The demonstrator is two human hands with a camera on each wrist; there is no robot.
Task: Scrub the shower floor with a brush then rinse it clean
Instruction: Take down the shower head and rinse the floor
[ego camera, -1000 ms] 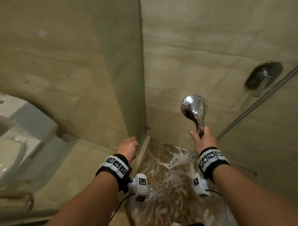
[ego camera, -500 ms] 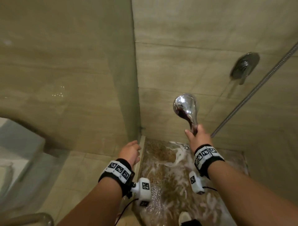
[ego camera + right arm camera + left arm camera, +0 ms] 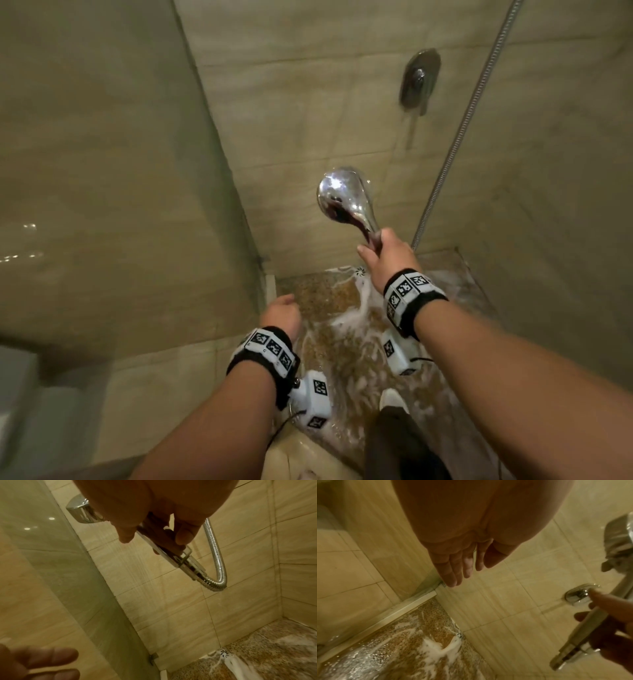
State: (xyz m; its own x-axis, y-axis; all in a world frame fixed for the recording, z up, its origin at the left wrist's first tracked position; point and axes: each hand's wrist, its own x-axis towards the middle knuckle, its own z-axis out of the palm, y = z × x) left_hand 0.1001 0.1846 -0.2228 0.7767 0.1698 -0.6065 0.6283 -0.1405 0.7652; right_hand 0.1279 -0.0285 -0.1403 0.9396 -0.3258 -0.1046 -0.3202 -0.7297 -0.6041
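My right hand [image 3: 385,255] grips the handle of a chrome shower head [image 3: 344,197], held up over the brown speckled shower floor [image 3: 329,301]. In the right wrist view the fingers [image 3: 184,535] wrap the handle [image 3: 171,555] and water streams from the head [image 3: 80,512] toward the wall. White foam [image 3: 436,647] streaks the wet floor and runs toward a small round drain [image 3: 223,653] in the corner. My left hand [image 3: 281,313] hangs empty near the glass panel's edge, fingers [image 3: 453,566] straight and relaxed. No brush is in view.
A glass panel [image 3: 137,171] stands at the left, its edge meeting the tiled wall [image 3: 308,102]. A chrome mixer valve [image 3: 419,77] sits on the wall, and the metal hose [image 3: 469,113] runs up to the right. A shoe [image 3: 394,401] stands on the floor below.
The view has tilted and shifted, bringing the shower floor and my shoe into sight. My right hand keeps its hold on the shower head; the left hand has dropped slightly lower.
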